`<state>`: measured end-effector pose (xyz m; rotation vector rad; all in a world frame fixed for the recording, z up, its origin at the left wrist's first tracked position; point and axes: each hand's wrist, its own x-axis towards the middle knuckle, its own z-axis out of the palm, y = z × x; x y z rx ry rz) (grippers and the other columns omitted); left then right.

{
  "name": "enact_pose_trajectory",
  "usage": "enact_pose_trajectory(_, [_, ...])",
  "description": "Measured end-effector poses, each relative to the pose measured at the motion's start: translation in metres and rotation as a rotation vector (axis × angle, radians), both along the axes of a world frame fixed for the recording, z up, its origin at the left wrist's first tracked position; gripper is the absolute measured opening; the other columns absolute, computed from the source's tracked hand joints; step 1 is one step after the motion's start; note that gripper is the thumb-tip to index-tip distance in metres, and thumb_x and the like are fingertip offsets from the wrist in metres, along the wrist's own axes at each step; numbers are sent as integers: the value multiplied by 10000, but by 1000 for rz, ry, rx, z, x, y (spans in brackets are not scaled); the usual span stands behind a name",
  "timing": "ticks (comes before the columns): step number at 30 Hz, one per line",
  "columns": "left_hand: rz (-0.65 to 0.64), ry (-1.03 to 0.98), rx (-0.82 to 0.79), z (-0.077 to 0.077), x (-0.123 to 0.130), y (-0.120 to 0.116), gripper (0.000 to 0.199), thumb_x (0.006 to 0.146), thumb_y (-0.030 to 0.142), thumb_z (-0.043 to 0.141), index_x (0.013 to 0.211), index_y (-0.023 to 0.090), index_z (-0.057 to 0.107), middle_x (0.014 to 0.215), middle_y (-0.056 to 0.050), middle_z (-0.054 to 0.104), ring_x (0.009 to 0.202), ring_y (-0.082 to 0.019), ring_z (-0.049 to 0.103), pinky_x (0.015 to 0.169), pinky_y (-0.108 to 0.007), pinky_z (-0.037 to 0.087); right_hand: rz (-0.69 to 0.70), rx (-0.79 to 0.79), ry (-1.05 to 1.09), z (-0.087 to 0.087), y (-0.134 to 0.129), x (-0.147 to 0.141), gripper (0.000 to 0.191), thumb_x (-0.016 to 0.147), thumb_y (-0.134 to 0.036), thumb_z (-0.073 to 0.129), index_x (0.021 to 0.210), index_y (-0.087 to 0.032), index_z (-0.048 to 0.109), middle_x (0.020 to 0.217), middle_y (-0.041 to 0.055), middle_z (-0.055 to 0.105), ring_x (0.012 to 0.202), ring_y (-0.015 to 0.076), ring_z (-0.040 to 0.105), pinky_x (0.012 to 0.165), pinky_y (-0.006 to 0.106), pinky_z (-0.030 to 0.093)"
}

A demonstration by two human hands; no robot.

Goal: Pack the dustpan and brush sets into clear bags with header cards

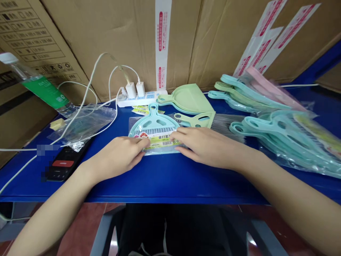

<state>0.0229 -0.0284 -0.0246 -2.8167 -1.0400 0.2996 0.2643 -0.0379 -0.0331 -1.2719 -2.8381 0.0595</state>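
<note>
In front of me on the blue table lies a light-blue dustpan and brush set in a clear plastic bag, its handle pointing away from me. A yellow-green label with a mushroom picture crosses its lower part. My left hand grips the bag's lower left edge between thumb and fingers. At the lower right edge, my right hand pinches the bag, fingertips over the label. Just behind the set are a green dustpan and a green brush with grey bristles, both unbagged.
Bagged light-blue sets pile up at the right, with blue, green and pink ones behind. A white power strip with cables stands against cardboard boxes. A phone, crumpled plastic and a tilted bottle are left.
</note>
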Motion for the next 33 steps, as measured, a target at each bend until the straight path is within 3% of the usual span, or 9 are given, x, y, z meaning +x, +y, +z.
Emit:
enact_pose_trajectory(10, [-16, -40, 17, 0, 2, 2, 147, 943, 217, 375, 879, 206, 507, 730, -16, 661, 609, -185, 639, 571, -288, 435, 6, 31, 74, 0, 1, 3, 150, 906, -173, 533, 986, -160, 659, 903, 79, 670, 764, 201, 595, 599, 293, 348])
enact_pose_trajectory(17, [32, -50, 70, -6, 2, 2, 187, 965, 254, 382, 924, 200, 556, 729, -24, 684, 618, -197, 661, 556, -281, 432, 111, 197, 85, -6, 7, 1, 195, 909, -122, 508, 821, -137, 681, 774, 83, 633, 798, 220, 523, 643, 322, 350])
enact_pose_trajectory(20, [21, -74, 79, -9, 1, 3, 217, 972, 263, 377, 970, 194, 583, 790, -40, 705, 647, -208, 678, 566, -291, 460, 185, 211, 109, -9, 10, 0, 219, 881, -49, 492, 887, -141, 691, 797, 75, 652, 813, 215, 503, 661, 319, 349])
enact_pose_trajectory(25, [-53, -107, 49, -9, 1, 2, 321, 952, 181, 377, 1184, 254, 586, 1070, -43, 710, 810, -209, 716, 624, -296, 524, 236, 163, 148, -11, 11, 0, 341, 859, -14, 501, 1083, -173, 702, 793, 54, 643, 789, 207, 494, 637, 304, 334])
enact_pose_trajectory(33, [-37, -56, 61, -6, 6, -2, 412, 945, 167, 383, 1276, 295, 593, 1028, -26, 719, 758, -199, 722, 603, -292, 549, 199, 184, 111, -16, 10, -3, 376, 896, -74, 469, 1158, -194, 711, 780, 73, 622, 761, 210, 484, 608, 307, 311])
